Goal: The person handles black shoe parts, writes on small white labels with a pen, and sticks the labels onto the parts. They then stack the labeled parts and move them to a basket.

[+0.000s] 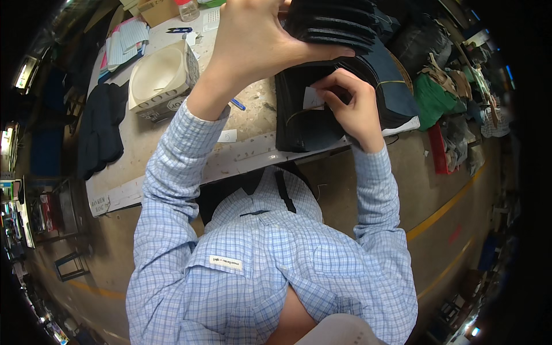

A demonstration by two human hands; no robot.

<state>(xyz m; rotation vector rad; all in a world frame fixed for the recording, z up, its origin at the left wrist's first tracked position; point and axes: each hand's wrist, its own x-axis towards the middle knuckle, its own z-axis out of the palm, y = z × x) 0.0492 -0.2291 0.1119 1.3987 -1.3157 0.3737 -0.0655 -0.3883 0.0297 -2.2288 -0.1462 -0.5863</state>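
Dark pieces of cloth lie in bundles at the table's front right. My left hand [253,43] is closed round a stack of black pieces [336,26] above the others, its thumb along the near edge; some of its fingers are out of frame or hidden. With thumb and forefinger, my right hand [352,106] pinches a small white paper slip [312,99]. That slip lies against a black bundle [296,129] with a thin band across it. Beside this, to the right, rests a dark bluish bundle [397,95] with a yellowish band.
Left on the worn table [253,129] stands a printed carton [164,86] with a pale round hollow. Around it are a blue pen [237,104], a paper slip [227,135], thread snips [179,30], notebooks [123,49] and dark cloth [103,126]. Green cloth [437,95] lies beyond the right edge.
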